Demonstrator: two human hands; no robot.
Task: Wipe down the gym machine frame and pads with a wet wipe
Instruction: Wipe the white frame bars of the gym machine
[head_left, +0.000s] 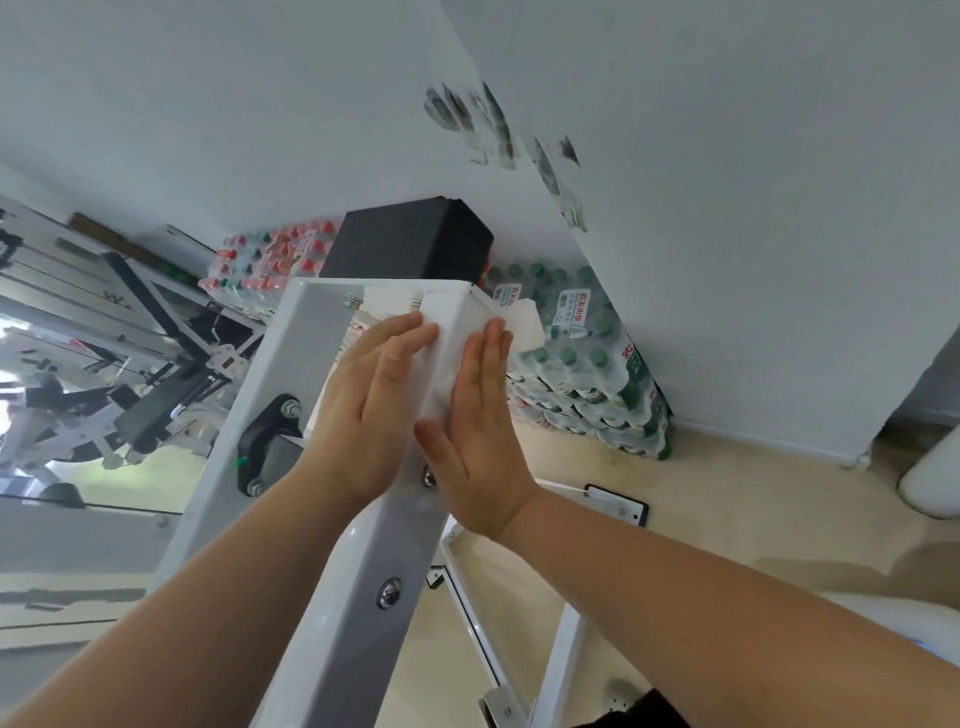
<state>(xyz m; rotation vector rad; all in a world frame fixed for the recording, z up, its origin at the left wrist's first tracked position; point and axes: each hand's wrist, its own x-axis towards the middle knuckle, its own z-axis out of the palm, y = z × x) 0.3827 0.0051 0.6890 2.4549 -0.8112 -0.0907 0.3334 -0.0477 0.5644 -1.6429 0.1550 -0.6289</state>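
Two flat hands, left hand and right hand, press one wet wipe around one frame.

White wall with dark smudges upper centre, stacked shrink-wrapped water bottle packs against it, beige floor lower right, daylight at left.

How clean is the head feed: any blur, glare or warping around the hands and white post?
Head view: left hand and right hand are sharp; the white wet wipe blends into the glossy white metal frame post, so its edges are hard to trace; soft highlights near the round silver bolt; the far left edge is overexposed and smeared; wide-angle warping tilts the pale wall.
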